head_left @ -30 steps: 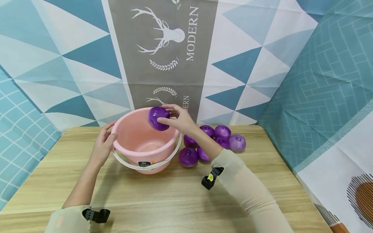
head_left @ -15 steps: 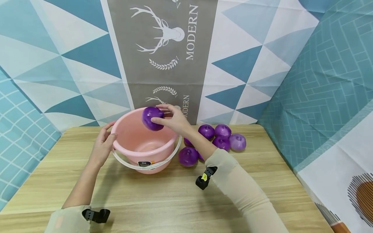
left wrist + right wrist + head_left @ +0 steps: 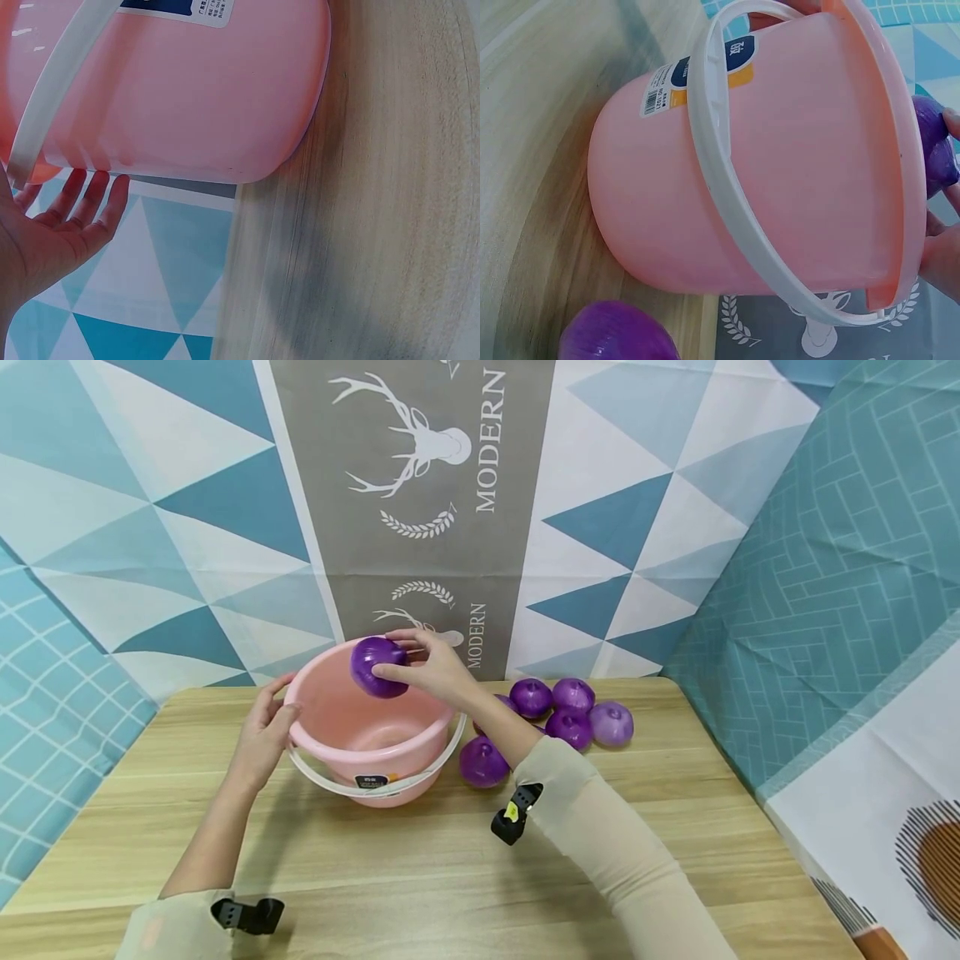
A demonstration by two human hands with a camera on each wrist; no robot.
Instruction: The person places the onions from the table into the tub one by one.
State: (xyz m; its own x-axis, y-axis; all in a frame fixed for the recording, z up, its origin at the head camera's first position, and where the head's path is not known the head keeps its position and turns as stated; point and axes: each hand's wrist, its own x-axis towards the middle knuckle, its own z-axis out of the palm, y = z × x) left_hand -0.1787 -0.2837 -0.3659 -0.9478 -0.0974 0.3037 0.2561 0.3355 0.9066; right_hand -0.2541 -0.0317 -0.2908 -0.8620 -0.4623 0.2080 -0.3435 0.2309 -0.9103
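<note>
A pink bucket [image 3: 412, 767] stands upright on the wooden table, its white handle [image 3: 337, 787] hanging at the front. My left hand [image 3: 261, 739] grips its left rim, the thumb at the rim and the fingers against the outer wall, as the left wrist view also shows. Above the bucket's opening, my right hand [image 3: 438, 670] holds a purple onion [image 3: 377, 668] between thumb and fingers. The right wrist view shows part of that onion [image 3: 932, 142] beyond the rim. Several more onions [image 3: 572, 728] lie on the table to the bucket's right, some partly hidden by my right forearm.
The wooden table [image 3: 420, 877] extends in front of the bucket. Behind it hangs a patterned cloth [image 3: 427, 547] with a deer print. A blue-green tile-patterned cloth [image 3: 832, 568] borders the right side. Each sleeve carries a black wrist camera [image 3: 258, 916].
My right hand has moved left with the onion, farther over the bucket's opening. More of the onions on the table show past the forearm. My left hand stays at the rim.
</note>
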